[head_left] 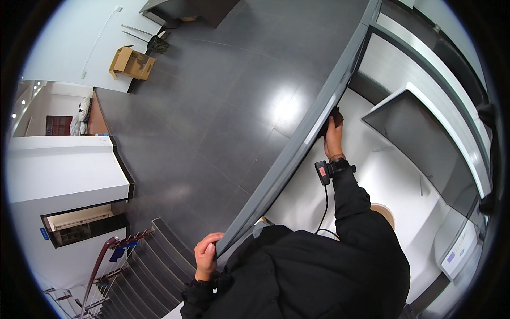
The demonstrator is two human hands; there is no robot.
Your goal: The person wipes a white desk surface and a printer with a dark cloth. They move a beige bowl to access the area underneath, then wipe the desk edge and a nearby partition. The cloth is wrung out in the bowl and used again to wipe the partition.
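Note:
A long grey-framed partition [289, 154] runs diagonally from lower left to upper right, along the edge of a white desk [297, 204]. My left hand [206, 255] is closed around the near end of its top edge, thumb up. On the desk side, my right arm reaches forward, and my right hand [333, 137] is pressed close to the partition's inner face. Its fingers are closed on a dark, crumpled piece that looks like cloth [338, 115], partly hidden by the hand and frame. A small black device [322, 173] with a cable sits by my right wrist.
A monitor [425, 138] stands on the desk to the right, with a white labelled device [457, 250] nearer me. A round tan object [383, 213] is partly behind my right arm. Left lie grey floor tiles [228, 101], stairs with a railing [106, 250], and an open cardboard box [133, 63].

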